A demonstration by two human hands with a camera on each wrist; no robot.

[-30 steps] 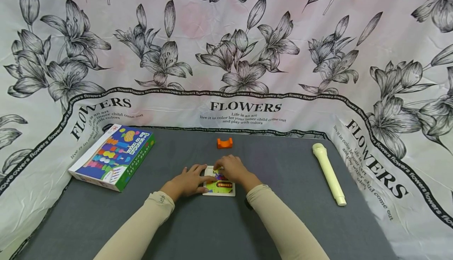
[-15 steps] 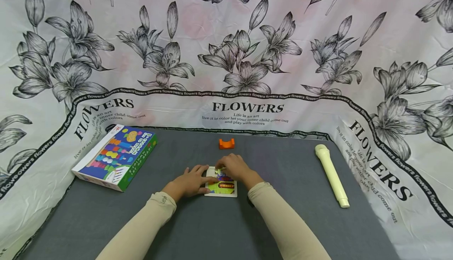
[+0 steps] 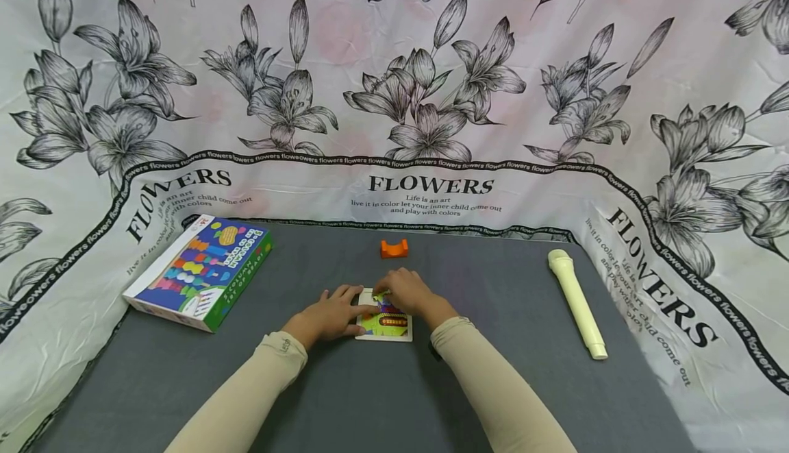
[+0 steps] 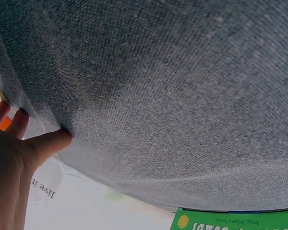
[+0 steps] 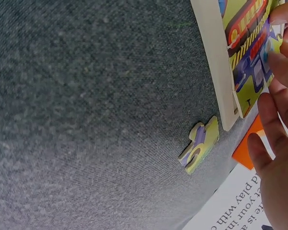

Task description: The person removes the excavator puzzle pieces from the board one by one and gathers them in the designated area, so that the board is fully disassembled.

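Note:
A small jigsaw puzzle (image 3: 387, 326) in a white frame tray lies on the grey table in the head view. My left hand (image 3: 331, 315) rests at its left side, fingers spread, the thumb reaching over the picture. From above, my right hand (image 3: 405, 293) bends its fingers over the puzzle's upper part. A corner jigsaw piece (image 5: 247, 101) sits slightly raised at the tray's edge in the right wrist view, pinched by my right hand's fingers, which partly hide it. On the cloth beside the tray lies a loose jigsaw piece (image 5: 200, 143), hidden behind my right hand in the head view.
Beyond the puzzle sits an orange curved block (image 3: 394, 249). A blue and green bead-set box (image 3: 200, 271) stands at the left, and a pale yellow microphone-shaped stick (image 3: 577, 304) lies at the right. A flower-printed cloth (image 3: 425, 196) borders the table's back.
Both hands stay at the puzzle, with the right fingers shifting only slightly over its upper part. The whole head view drifts a little.

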